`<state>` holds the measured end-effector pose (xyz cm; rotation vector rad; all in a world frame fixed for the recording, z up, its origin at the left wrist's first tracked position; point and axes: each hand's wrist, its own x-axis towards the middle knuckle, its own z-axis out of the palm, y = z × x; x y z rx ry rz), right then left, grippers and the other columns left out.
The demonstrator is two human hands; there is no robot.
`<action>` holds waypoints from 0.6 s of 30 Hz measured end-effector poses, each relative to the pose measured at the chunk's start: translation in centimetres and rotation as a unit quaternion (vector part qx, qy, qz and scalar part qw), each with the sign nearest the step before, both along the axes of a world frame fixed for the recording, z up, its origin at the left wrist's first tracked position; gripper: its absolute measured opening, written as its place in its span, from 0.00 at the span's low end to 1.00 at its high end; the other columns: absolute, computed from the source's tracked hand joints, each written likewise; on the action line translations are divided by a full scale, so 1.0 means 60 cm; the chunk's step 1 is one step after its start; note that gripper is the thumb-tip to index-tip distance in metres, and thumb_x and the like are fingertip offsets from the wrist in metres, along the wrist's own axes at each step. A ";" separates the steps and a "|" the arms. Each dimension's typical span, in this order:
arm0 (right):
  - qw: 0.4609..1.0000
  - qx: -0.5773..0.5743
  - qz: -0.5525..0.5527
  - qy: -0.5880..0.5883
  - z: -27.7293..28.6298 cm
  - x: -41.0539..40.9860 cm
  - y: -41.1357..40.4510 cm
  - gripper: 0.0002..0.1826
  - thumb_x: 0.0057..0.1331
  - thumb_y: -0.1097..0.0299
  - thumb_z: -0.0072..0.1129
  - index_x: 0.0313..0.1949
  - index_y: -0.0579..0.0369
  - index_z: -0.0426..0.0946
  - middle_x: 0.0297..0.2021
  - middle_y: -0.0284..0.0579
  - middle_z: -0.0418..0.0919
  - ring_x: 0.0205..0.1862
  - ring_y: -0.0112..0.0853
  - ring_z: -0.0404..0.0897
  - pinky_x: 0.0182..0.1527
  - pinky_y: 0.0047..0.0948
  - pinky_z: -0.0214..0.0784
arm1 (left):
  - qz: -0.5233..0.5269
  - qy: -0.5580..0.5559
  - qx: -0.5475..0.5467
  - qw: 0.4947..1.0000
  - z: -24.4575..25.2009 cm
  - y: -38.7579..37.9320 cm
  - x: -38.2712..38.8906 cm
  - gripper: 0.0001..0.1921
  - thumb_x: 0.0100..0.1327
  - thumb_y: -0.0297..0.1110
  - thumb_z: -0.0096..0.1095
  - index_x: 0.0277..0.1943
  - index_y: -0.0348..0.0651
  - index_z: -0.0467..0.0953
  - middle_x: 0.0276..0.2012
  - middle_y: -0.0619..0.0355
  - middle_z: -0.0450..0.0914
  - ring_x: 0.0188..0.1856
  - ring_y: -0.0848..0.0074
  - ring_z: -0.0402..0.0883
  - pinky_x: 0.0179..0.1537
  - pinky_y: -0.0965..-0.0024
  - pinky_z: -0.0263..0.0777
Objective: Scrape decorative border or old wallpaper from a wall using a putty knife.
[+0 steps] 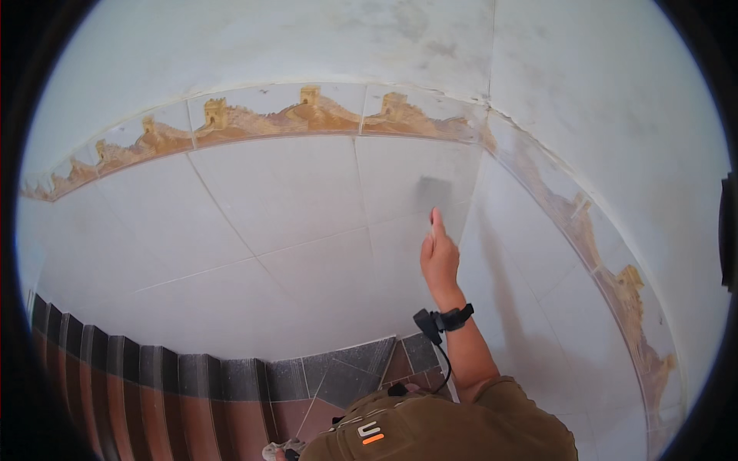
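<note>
My right hand [441, 256], a black strap and small device on its wrist, is closed around the handle of a flat, grey-bladed scraper [435, 193]. The blurred blade lies over a pale wall tile [403, 173] near the room's corner; whether it touches the tile cannot be told. At the bottom edge, a small part of my left hand [281, 455] shows beside a crumpled pale cloth [274, 449]; its grip is mostly hidden. Above the scraper runs a border of decorative tiles [259, 118] picturing a wall with towers on hills.
Stairs [167, 374] with black and reddish-brown tiles descend at the lower left, beside a tiled landing [294, 412]. Another tiled wall [536, 271] meets the first at the corner on the right. Stained white plaster [403, 34] lies above the border.
</note>
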<state>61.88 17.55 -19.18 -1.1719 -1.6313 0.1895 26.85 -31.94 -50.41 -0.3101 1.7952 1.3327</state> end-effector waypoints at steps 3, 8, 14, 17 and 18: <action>0.997 0.071 -0.018 0.014 0.063 0.014 0.020 0.29 0.63 0.76 0.45 0.65 0.54 0.56 0.43 0.54 0.78 0.33 0.45 0.76 0.36 0.40 0.69 | -0.001 -0.004 -0.001 1.000 -0.001 0.007 0.006 0.22 0.66 0.43 0.47 0.52 0.30 0.71 0.42 0.47 0.79 0.43 0.62 0.78 0.47 0.61 0.72; 0.998 0.059 -0.030 0.009 0.062 0.018 0.018 0.29 0.63 0.75 0.45 0.65 0.55 0.56 0.45 0.51 0.78 0.35 0.47 0.77 0.39 0.40 0.70 | -0.005 -0.003 -0.001 1.000 0.002 0.016 0.006 0.23 0.66 0.43 0.47 0.52 0.30 0.71 0.42 0.47 0.78 0.43 0.62 0.78 0.47 0.61 0.72; 0.999 0.027 -0.014 0.020 0.023 0.005 0.013 0.28 0.63 0.75 0.46 0.64 0.55 0.58 0.46 0.54 0.77 0.38 0.49 0.77 0.41 0.40 0.69 | -0.006 -0.007 0.004 1.000 0.000 0.022 0.009 0.23 0.66 0.43 0.47 0.52 0.30 0.71 0.43 0.47 0.78 0.43 0.62 0.78 0.47 0.60 0.72; 0.998 0.044 -0.031 0.026 0.086 0.021 0.025 0.28 0.63 0.75 0.46 0.64 0.55 0.59 0.45 0.56 0.77 0.37 0.49 0.77 0.41 0.40 0.69 | -0.008 -0.006 0.001 1.000 0.003 0.019 0.011 0.23 0.66 0.43 0.47 0.52 0.30 0.71 0.43 0.47 0.78 0.44 0.61 0.78 0.47 0.60 0.71; 0.999 0.034 -0.032 0.026 0.099 0.024 0.029 0.28 0.63 0.75 0.46 0.64 0.56 0.59 0.44 0.56 0.77 0.37 0.49 0.77 0.40 0.40 0.69 | -0.008 -0.005 0.002 1.000 0.001 0.021 0.012 0.23 0.65 0.43 0.46 0.52 0.30 0.71 0.43 0.47 0.78 0.44 0.61 0.78 0.47 0.60 0.71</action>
